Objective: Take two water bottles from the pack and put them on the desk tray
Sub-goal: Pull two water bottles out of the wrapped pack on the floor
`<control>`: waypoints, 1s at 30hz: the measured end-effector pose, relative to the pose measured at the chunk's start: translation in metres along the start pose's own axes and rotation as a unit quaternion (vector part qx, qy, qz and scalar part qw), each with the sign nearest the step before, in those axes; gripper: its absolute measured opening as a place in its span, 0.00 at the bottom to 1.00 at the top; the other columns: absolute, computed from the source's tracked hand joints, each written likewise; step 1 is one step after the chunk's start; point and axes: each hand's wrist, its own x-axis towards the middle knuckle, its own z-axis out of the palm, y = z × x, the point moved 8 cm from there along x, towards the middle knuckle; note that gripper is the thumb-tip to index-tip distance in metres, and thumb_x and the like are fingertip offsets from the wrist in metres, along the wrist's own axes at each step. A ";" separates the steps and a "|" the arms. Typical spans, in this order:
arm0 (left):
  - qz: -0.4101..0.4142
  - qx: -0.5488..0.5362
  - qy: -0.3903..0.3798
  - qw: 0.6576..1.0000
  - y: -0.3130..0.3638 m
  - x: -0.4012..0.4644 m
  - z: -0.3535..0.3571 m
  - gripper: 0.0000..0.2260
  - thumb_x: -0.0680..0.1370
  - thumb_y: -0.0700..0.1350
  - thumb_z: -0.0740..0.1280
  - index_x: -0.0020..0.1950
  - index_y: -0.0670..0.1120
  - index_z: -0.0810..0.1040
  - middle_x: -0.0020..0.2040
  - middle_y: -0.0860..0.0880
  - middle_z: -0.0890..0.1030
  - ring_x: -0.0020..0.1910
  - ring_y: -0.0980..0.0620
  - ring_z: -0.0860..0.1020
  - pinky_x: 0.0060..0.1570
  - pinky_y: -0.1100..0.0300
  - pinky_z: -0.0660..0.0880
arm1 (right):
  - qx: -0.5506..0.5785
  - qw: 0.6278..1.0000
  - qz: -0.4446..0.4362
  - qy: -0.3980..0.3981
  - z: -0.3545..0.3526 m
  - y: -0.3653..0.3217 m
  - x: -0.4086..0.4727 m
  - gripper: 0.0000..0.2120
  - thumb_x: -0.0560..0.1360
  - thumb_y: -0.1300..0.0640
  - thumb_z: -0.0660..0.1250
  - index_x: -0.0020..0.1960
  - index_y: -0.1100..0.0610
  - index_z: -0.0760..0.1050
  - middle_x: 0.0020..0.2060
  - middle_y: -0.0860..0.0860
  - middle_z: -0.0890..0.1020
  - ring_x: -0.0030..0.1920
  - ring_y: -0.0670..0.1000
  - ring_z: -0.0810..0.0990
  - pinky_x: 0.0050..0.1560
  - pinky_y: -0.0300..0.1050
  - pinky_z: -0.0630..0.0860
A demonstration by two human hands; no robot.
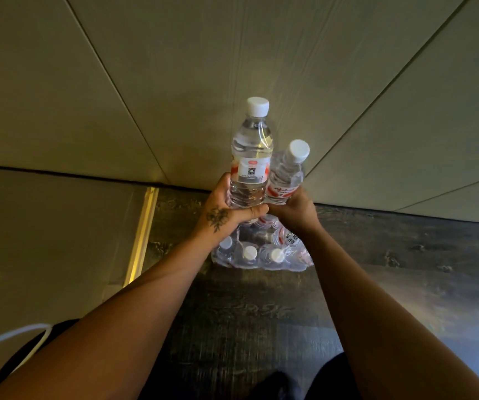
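The person stands over a dark wood-grain floor (261,307) with both bare arms stretched forward and down, each hand wrapped around a water bottle. The left hand (226,215), marked with a flower tattoo on its back, has its grip clenched around the lower body of the taller bottle (251,157), thumb lying across the front near the base; this bottle stands upright, its white cap at the top and a red and white label around its middle. The right hand (293,209) has its grip closed around the bottom part of the second bottle (286,174), which tilts slightly to the right and sits lower in the view, its white cap beside the first bottle's label. The two bottles touch side by side, and the two hands meet beneath them, the left thumb reaching close to the right hand's fingers. Both bottles are clear and look full. Directly under the hands, on the floor, lies the pack (261,249) of bottles in crumpled clear plastic wrap, with several white caps showing through the torn top. The pack rests near the foot of a pale panelled wall (174,67) crossed by thin dark seams. At the left a lit yellowish strip (141,235) runs along the edge of a lighter panel. A white cable (10,339) curves across dark clothing at the lower left corner.
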 end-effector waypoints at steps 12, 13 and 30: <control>0.012 -0.031 0.003 0.999 0.040 -0.049 -0.014 0.39 0.51 0.70 0.87 0.61 0.68 0.81 0.58 0.58 0.91 0.60 0.56 0.88 0.62 0.53 0.82 | 0.051 0.998 0.025 -0.028 -0.040 -0.043 -0.049 0.40 0.62 0.45 0.82 0.72 0.50 0.74 0.61 0.50 0.88 0.60 0.52 0.88 0.66 0.63 0.83; 0.008 -0.036 0.002 0.999 0.044 -0.055 -0.015 0.39 0.52 0.70 0.87 0.61 0.67 0.82 0.57 0.59 0.91 0.58 0.58 0.89 0.58 0.57 0.83 | 0.069 0.997 0.027 -0.029 -0.045 -0.049 -0.058 0.39 0.63 0.45 0.81 0.71 0.50 0.74 0.60 0.51 0.88 0.59 0.54 0.89 0.65 0.65 0.83; -0.003 -0.104 0.055 0.993 0.150 -0.152 -0.037 0.29 0.71 0.46 0.77 0.71 0.41 0.78 0.49 0.49 0.86 0.36 0.64 0.86 0.29 0.73 0.77 | 0.276 0.958 0.074 0.015 -0.055 -0.144 -0.161 0.44 0.61 0.42 0.76 0.74 0.55 0.72 0.62 0.58 0.86 0.61 0.60 0.87 0.67 0.67 0.82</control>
